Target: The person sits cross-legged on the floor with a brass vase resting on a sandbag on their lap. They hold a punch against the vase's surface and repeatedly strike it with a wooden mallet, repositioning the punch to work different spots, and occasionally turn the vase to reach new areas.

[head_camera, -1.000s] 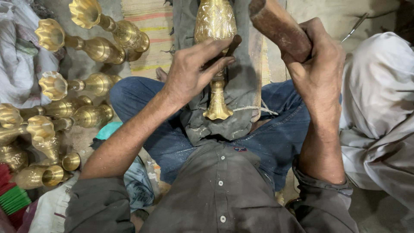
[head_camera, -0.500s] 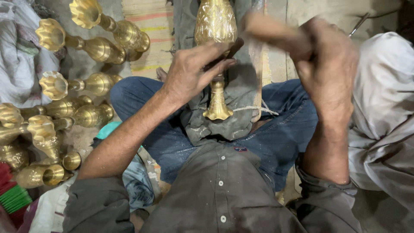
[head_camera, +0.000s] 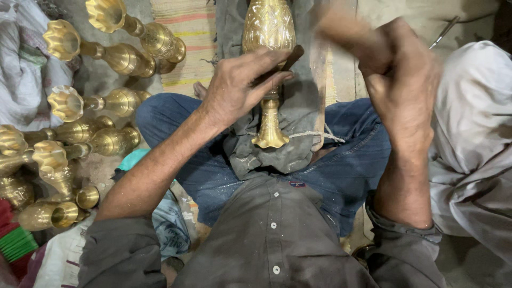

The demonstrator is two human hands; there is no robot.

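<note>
Brass vase [head_camera: 268, 32] lies on grey cloth [head_camera: 298, 106] over the lap, left hand [head_camera: 240, 85] pinching a dark tool [head_camera: 288, 57] against it. Right hand [head_camera: 402, 69] grips a blurred wooden mallet [head_camera: 341, 29] just right of it. More brass vases [head_camera: 106, 101] crowd the floor far left.

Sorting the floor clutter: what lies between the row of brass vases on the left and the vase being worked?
In the head view, the left hand and its forearm, over a blue-jeaned knee, separate the brass vases from the held vase.

One brass vase [head_camera: 268, 32] lies across the lap; about nine more brass vases [head_camera: 120, 56] lie at the left; two hands.
</note>
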